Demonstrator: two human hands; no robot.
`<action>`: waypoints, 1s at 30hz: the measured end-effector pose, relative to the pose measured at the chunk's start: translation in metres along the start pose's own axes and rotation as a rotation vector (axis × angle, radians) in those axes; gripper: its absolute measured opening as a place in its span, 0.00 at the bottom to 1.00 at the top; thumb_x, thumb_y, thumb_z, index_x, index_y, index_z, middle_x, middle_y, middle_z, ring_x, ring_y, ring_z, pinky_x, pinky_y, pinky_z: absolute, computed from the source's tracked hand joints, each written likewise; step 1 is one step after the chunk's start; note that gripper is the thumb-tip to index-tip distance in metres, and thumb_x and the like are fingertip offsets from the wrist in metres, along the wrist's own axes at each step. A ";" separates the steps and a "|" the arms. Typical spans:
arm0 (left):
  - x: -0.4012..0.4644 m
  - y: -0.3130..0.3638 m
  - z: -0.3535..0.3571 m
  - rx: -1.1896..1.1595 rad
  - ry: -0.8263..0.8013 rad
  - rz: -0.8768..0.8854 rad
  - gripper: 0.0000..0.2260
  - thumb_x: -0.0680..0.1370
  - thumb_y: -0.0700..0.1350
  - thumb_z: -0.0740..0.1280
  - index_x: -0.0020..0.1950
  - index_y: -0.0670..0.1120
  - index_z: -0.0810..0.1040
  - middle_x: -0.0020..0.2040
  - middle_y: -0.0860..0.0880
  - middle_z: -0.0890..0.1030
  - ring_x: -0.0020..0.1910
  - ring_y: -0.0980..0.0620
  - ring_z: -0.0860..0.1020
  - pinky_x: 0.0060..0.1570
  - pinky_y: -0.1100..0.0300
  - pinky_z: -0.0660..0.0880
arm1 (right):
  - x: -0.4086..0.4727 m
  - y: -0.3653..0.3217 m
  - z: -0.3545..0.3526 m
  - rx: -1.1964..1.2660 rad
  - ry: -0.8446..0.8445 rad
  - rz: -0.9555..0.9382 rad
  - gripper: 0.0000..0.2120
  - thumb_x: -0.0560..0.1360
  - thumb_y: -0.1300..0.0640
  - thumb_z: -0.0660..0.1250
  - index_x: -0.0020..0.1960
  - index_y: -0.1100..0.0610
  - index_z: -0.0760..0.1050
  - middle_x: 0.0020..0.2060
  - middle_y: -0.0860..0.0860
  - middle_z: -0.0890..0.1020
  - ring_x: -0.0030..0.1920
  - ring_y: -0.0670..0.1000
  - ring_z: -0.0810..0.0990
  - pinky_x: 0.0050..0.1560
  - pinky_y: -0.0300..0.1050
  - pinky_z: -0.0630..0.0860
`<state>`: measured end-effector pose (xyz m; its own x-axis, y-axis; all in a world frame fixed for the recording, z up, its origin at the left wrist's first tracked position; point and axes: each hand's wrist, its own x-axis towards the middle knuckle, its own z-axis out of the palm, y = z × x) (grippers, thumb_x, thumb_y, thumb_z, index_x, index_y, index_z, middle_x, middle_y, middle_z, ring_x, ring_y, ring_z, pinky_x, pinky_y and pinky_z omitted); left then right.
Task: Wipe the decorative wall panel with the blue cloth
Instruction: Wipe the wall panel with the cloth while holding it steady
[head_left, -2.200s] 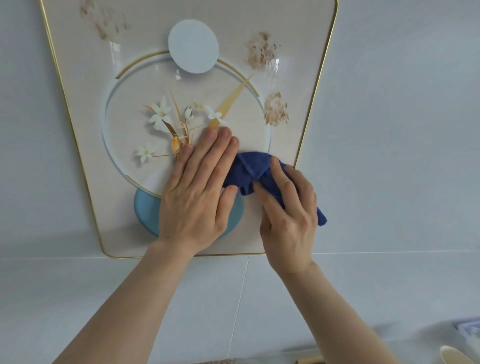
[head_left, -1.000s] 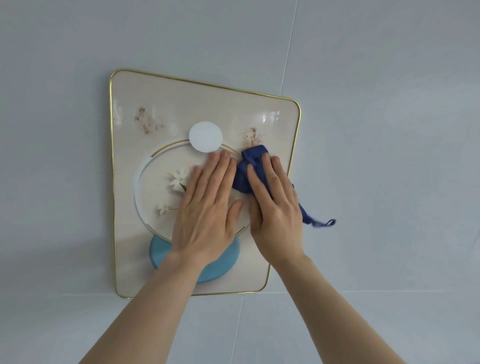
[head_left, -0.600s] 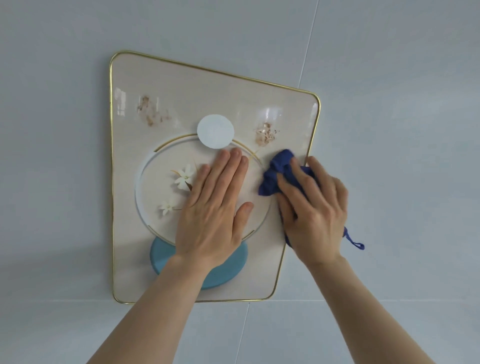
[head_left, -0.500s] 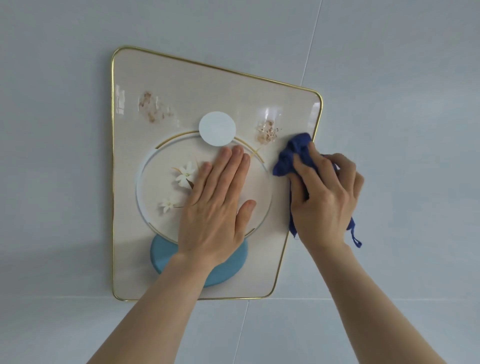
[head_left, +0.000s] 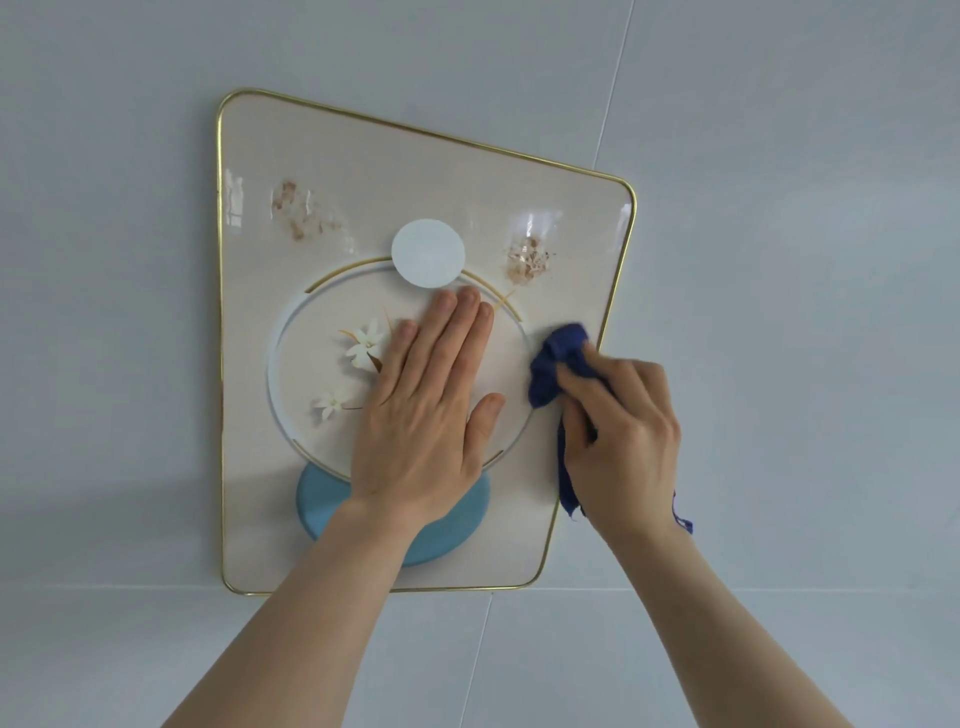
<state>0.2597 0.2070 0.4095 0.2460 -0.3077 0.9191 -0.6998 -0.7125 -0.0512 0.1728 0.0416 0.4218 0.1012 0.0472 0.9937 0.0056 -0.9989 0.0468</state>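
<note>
From the head view, the left hand (head_left: 423, 410) lay flat and open on the panel (head_left: 363, 161), fingers spread over the ring design, grasping nothing; this looked like bracing, to keep the panel still against the wall (head_left: 779, 156) while the other hand rubbed. The right hand (head_left: 623, 436) was clenched around the cloth (head_left: 558, 358), bunched so a wad stuck out past the fingertips and pressed the panel near its right edge, just beside the left thumb. A loose tail hung below the wrist. Above the cloth sat a brown smudge (head_left: 527, 262), likely the next target; a second smudge (head_left: 298, 210) lay well up and left of the left hand. No containers were in view.
</note>
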 end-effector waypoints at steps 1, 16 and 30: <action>0.000 0.000 0.000 0.005 -0.005 0.000 0.29 0.86 0.54 0.46 0.84 0.44 0.48 0.85 0.47 0.49 0.85 0.49 0.47 0.83 0.46 0.48 | 0.007 -0.004 0.002 0.004 0.042 0.075 0.13 0.74 0.73 0.72 0.52 0.60 0.87 0.56 0.54 0.87 0.50 0.60 0.79 0.47 0.40 0.73; 0.003 0.010 -0.025 -0.082 -0.084 -0.046 0.30 0.85 0.55 0.50 0.84 0.43 0.50 0.85 0.46 0.51 0.85 0.49 0.47 0.83 0.45 0.51 | -0.032 -0.018 -0.047 -0.134 -0.518 0.047 0.16 0.65 0.72 0.74 0.42 0.53 0.85 0.41 0.46 0.85 0.41 0.57 0.80 0.32 0.49 0.77; 0.030 -0.003 -0.053 -0.011 -0.022 -0.051 0.33 0.83 0.54 0.57 0.84 0.42 0.50 0.85 0.44 0.50 0.85 0.47 0.48 0.83 0.47 0.50 | 0.097 -0.058 -0.053 0.240 0.026 0.319 0.13 0.76 0.66 0.71 0.56 0.52 0.86 0.53 0.46 0.86 0.55 0.54 0.79 0.56 0.24 0.66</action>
<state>0.2330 0.2333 0.4579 0.2959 -0.2851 0.9117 -0.6932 -0.7208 -0.0003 0.1299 0.1036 0.5206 0.1105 -0.2688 0.9568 0.2109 -0.9345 -0.2868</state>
